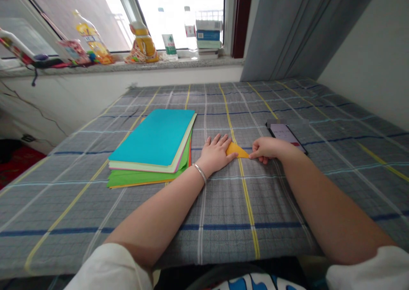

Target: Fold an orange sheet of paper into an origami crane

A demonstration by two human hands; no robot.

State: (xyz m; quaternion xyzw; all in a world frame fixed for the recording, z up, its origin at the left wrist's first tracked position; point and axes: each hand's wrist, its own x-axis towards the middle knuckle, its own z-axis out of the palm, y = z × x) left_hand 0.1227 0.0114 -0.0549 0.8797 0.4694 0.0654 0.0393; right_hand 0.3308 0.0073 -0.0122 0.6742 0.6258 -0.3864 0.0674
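Orange folded paper lies on the checked cloth, just right of the stack of coloured sheets. The left hand, nearer the stack, rests open and flat on the paper's wide end, seemingly to pin it against sliding. The right hand, farther from the stack, is curled, with thumb and forefinger closed on the pointed tip, probably to keep the crease tight. A phone lies farthest from the stack, face up, likely for glancing at.
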